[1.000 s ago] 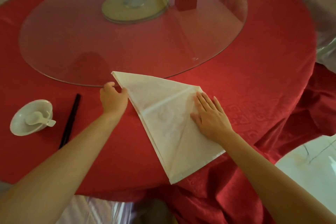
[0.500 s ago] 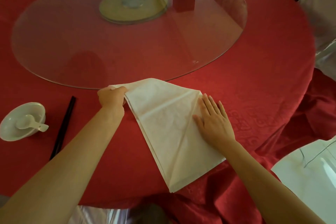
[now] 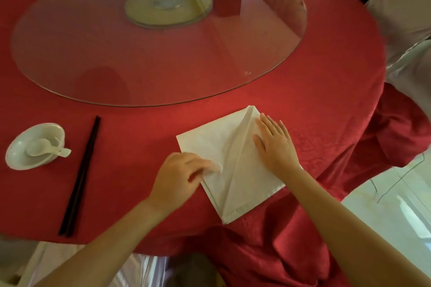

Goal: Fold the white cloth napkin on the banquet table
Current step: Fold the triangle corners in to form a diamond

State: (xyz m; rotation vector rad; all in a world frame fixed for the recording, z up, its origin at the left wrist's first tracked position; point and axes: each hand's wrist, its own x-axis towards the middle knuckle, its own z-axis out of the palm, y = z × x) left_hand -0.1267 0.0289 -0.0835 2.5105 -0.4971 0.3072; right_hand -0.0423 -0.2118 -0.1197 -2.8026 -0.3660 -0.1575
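The white cloth napkin (image 3: pixel 233 161) lies on the red worktop (image 3: pixel 303 100) near its front edge. Since a second ago, the left hand (image 3: pixel 179 177) has carried the far corner inward, forming a diamond; its fingers pinch that flap. The right hand (image 3: pixel 276 144) presses flat, fingers extended.

Two bare forearms, no sleeves, watch or rings; left hand (image 3: pixel 179 177), right hand (image 3: pixel 276 144)

Napkin (image 3: pixel 235 165) white; tablecloth (image 3: pixel 326 109) red, woven damask pattern; chopsticks (image 3: pixel 80 177) black; bowl (image 3: pixel 35 147), spoon (image 3: pixel 44 148) pale white.
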